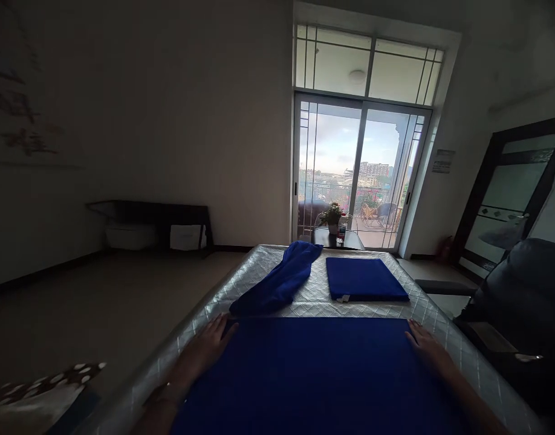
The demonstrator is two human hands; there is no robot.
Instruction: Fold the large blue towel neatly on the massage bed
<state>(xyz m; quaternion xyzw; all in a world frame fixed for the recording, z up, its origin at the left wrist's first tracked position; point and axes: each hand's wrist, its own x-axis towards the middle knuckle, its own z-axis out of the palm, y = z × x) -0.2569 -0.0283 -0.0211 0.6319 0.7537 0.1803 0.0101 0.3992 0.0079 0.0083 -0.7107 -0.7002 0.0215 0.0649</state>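
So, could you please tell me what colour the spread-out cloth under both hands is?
Deep blue cloth, plain, clearest in the head view.

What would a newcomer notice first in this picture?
A large flat royal-blue cloth covers the near end of the quilted silver table cover, with the left hand and right hand at its far corners. Beyond lie a folded blue cloth and a crumpled one.

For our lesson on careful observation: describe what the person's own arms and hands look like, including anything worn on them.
Both forearms are bare, with no sleeves in view. The left hand and right hand wear no gloves. A thin band, perhaps a bracelet, shows at the left wrist; the dim light hides its detail. No ring or marking can be made out on either hand.
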